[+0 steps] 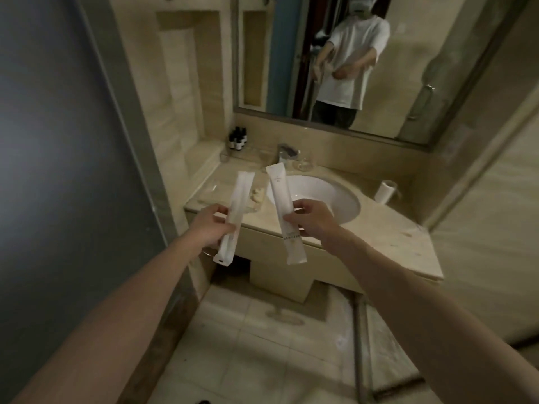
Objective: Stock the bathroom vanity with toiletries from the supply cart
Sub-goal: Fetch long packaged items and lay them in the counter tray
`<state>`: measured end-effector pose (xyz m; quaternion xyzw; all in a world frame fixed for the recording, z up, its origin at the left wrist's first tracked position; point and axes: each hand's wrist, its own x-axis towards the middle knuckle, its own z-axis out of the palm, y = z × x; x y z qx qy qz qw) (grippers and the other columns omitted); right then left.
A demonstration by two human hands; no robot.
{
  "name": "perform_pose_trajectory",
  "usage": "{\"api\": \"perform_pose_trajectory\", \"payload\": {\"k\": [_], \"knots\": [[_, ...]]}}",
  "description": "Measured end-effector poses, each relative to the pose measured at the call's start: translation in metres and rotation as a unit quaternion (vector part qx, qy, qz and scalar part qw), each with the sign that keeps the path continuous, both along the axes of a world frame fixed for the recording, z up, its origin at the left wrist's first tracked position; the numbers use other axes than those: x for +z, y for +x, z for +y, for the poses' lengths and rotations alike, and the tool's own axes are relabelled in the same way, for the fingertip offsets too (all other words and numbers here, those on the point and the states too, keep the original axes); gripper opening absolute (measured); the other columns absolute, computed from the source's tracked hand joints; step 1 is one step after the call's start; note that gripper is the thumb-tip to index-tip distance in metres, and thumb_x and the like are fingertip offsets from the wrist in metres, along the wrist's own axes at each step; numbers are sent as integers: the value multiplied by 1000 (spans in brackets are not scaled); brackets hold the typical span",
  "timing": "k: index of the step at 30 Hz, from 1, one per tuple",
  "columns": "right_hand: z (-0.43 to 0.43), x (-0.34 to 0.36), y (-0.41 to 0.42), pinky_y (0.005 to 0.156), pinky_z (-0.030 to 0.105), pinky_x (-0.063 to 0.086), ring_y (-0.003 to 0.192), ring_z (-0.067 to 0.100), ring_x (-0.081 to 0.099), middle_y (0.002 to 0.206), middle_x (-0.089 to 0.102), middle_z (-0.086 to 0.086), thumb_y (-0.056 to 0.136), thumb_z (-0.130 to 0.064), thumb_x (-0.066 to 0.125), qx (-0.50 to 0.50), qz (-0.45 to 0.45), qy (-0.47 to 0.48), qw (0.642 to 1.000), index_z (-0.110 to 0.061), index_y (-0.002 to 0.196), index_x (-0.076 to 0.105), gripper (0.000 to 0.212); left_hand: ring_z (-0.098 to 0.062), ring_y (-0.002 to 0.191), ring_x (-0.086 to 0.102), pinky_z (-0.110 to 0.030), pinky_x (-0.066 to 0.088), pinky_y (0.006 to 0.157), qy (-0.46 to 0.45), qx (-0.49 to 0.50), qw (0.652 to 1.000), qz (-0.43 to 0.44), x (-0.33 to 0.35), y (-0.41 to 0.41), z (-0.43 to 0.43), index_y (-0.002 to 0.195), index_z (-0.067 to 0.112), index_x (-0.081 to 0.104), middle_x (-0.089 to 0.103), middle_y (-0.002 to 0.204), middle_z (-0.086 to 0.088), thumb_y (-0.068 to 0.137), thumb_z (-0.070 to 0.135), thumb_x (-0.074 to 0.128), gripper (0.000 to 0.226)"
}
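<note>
Mid-stocking, by the look of it — dark bottles [237, 138] and glasses [304, 163] already stand on the vanity surface [388, 225], while left hand [214, 225] and right hand [310, 218] each hold, fingers pinching, a white sachet [233, 217] and second sachet [284, 211] above its front edge — not yet set down.

No text I can actually read. The right packet [280, 196], pinched in my right hand [313, 221], has a dark printed line across its lower part, just below my fingers, and a tiny mark near its top end; both are too blurred to read. The left packet [236, 199], gripped in my left hand [214, 227], has a small dark mark at its bottom edge, unreadable. The dark bottles [237, 137] at the back left of the vanity [393, 228] have pale labels, illegible.
</note>
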<state>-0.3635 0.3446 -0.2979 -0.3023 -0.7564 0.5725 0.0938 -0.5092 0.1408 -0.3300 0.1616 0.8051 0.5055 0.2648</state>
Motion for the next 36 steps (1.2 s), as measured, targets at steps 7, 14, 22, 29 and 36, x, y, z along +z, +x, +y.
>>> {"api": "perform_pose_trajectory", "payload": {"k": [7, 14, 22, 29, 36], "knots": [[-11, -12, -116, 81, 36, 61, 92, 19, 68, 100, 68, 4, 92, -12, 72, -5, -29, -12, 999, -11, 114, 67, 23, -25, 101, 66, -48, 61, 85, -48, -14, 999, 17, -12, -112, -20, 120, 22, 61, 66, 112, -1, 87, 12, 71, 37], [21, -44, -184, 85, 40, 61, 96, 23, 69, 106, 71, 10, 93, -16, 71, -13, -57, -25, 998, -10, 119, 66, 27, -19, 90, 65, -41, 62, 77, -90, -56, 994, 33, -35, -180, 1, 111, 22, 62, 62, 114, -2, 86, 3, 64, 31], [106, -92, -256, 80, 38, 60, 92, 22, 69, 101, 71, 7, 88, -22, 78, 0, -75, -29, 997, -11, 112, 67, 29, -20, 101, 70, -42, 61, 88, -127, -105, 985, -43, -66, -243, 72, 107, 34, 63, 68, 113, 3, 87, 11, 72, 32], [187, -99, -327, 70, 28, 57, 83, 18, 70, 98, 74, 6, 86, -18, 79, 44, -91, -22, 995, -9, 109, 68, 27, -22, 108, 64, -42, 54, 96, -198, -113, 972, -58, -78, -305, 131, 114, 27, 63, 66, 119, -2, 87, 11, 74, 33], [228, -115, -364, 73, 36, 61, 87, 23, 73, 97, 75, 3, 86, -22, 80, 62, -143, -5, 988, -14, 107, 68, 26, -10, 93, 66, -29, 53, 88, -245, -184, 952, -8, -94, -362, 173, 115, 19, 71, 72, 106, 2, 81, 7, 80, 37]]}}
